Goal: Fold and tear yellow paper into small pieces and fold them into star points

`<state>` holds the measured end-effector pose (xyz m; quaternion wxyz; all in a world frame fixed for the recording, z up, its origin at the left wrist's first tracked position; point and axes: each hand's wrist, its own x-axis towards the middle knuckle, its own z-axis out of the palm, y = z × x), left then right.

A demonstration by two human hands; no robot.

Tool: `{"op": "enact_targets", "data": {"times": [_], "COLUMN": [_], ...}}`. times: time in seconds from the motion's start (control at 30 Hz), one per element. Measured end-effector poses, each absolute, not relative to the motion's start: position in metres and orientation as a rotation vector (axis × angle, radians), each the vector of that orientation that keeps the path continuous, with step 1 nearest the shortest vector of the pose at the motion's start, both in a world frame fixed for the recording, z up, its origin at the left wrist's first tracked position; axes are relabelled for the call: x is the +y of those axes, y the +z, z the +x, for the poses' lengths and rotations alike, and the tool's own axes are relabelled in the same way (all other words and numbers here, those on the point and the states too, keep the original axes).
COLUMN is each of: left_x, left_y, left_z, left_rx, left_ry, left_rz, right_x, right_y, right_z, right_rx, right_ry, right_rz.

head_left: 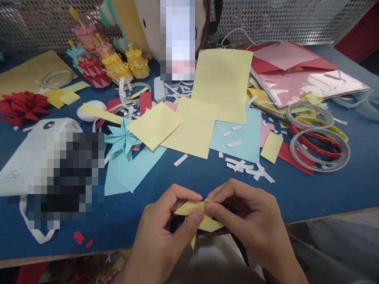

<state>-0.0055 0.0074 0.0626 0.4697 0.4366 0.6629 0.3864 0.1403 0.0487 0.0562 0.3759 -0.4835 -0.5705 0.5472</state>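
Note:
Both hands meet at the near edge of the blue table (310,189). My left hand (161,232) and my right hand (251,221) pinch a small folded piece of yellow paper (207,223) between thumbs and fingertips. The paper is creased into points, and one tip hangs down below the table edge. Just beyond the hands lie white paper scraps (247,167), a yellow square sheet (154,124), a light blue sheet (239,136) and a folded light blue paper star (121,140).
Red-handled scissors (308,134) and tape rolls (321,152) lie at the right by pink and red sheets (296,75). Folded paper crowns (118,65) and a red paper flower (20,106) sit at the back left. A white device (17,161) rests at the left.

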Motion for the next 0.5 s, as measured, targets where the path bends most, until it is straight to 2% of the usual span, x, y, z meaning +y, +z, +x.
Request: {"op": "enact_targets", "data": {"times": [0.3, 0.5], "left_x": [0.0075, 0.0055], "left_y": [0.0648, 0.0629], "left_z": [-0.0013, 0.0032], "left_rx": [1.624, 1.651], "left_ry": [0.997, 0.997], "left_rz": [1.073, 0.977], "right_x": [0.0437, 0.0416], "right_y": [0.0547, 0.0531], "right_z": [0.1331, 0.1378], "right_rx": [-1.487, -1.603], "right_ry": [1.227, 1.306], "right_rz": [-1.242, -1.209]}}
